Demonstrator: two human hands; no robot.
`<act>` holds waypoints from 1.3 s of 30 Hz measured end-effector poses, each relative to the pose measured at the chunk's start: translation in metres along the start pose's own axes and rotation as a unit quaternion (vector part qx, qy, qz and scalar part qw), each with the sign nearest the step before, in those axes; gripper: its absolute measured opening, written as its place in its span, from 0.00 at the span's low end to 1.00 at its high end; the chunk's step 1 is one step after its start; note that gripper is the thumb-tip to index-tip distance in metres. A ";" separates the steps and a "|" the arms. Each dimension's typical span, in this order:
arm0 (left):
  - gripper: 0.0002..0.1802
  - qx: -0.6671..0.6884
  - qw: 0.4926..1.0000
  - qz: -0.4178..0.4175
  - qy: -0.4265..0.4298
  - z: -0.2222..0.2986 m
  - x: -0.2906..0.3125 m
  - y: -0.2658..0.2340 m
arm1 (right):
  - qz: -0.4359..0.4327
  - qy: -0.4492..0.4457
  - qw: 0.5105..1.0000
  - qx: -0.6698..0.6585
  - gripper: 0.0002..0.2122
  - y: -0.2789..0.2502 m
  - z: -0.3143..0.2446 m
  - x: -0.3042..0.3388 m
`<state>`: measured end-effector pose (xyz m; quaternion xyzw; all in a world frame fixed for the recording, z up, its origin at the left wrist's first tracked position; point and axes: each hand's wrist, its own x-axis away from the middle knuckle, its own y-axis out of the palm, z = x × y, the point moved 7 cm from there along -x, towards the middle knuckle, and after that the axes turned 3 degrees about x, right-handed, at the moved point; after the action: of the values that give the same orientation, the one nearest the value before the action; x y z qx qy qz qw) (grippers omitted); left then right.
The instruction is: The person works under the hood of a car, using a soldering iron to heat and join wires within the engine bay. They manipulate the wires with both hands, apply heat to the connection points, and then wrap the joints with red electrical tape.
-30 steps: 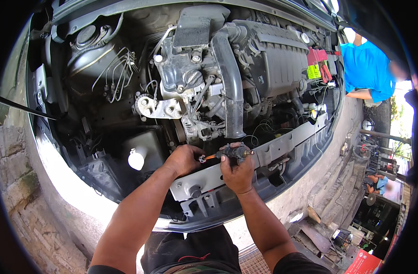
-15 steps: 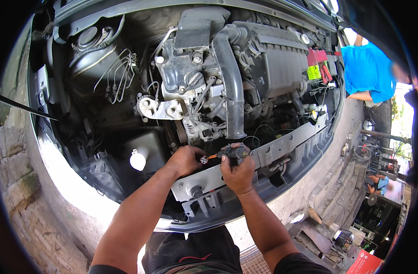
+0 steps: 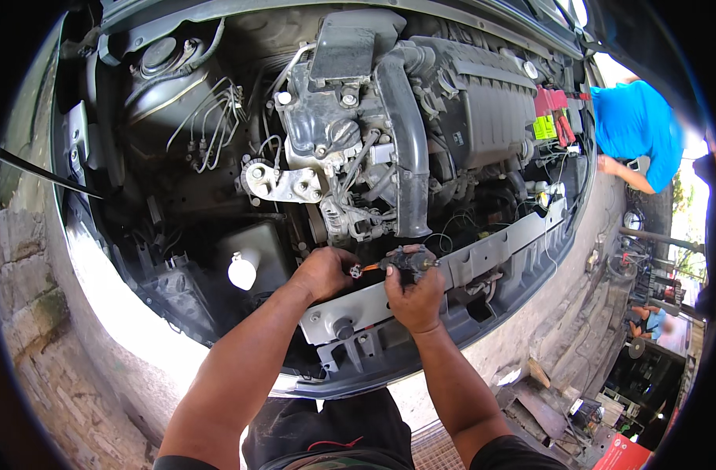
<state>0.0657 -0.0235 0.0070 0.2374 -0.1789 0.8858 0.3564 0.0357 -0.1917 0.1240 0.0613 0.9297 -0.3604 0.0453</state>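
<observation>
Over the front edge of the engine bay, my right hand [image 3: 416, 304] is closed around a dark, grimy cylindrical tool [image 3: 407, 264] with a thin orange shaft [image 3: 371, 267]. The shaft points left and meets a small round, whitish metal-looking piece [image 3: 356, 271]. My left hand [image 3: 324, 274] pinches near that piece; its fingertips are partly hidden, and I cannot tell the piece's exact kind. Both hands are just behind the grey front crossbar [image 3: 483, 254]. The black intake hose [image 3: 407, 141] comes down beyond my right hand.
A reservoir with a white cap [image 3: 243, 271] stands left of my left hand. Behind are a metal mount bracket [image 3: 283, 182] and a black air filter box [image 3: 495, 110]. Thin loose wires [image 3: 445, 239] lie right of the hose. A person in a blue shirt [image 3: 636, 125] is beyond the car's right side.
The view has shifted slightly, so the engine bay sits a little further right. Both hands keep their grips, the orange shaft still at the small piece. The person in blue has lowered an arm.
</observation>
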 end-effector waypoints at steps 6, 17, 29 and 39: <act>0.25 -0.017 1.000 -0.011 0.002 0.002 -0.001 0.001 | 0.012 0.006 1.000 -0.024 0.16 0.000 0.002 0.002; 0.26 -0.009 1.000 -0.013 0.005 0.000 -0.001 0.002 | -0.022 -0.009 1.000 0.004 0.15 -0.001 -0.004 -0.002; 0.24 -0.010 1.000 -0.007 0.019 0.001 -0.002 0.005 | -0.075 -0.094 0.988 0.092 0.17 0.002 -0.016 -0.010; 0.24 -0.015 0.997 -0.011 0.073 -0.011 -0.016 0.020 | -0.046 -0.038 0.994 0.087 0.16 -0.002 -0.015 -0.007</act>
<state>0.0580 -0.0406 -0.0140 0.1681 -0.1634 0.8941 0.3817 0.0420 -0.1833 0.1371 0.0088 0.8944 -0.4433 0.0582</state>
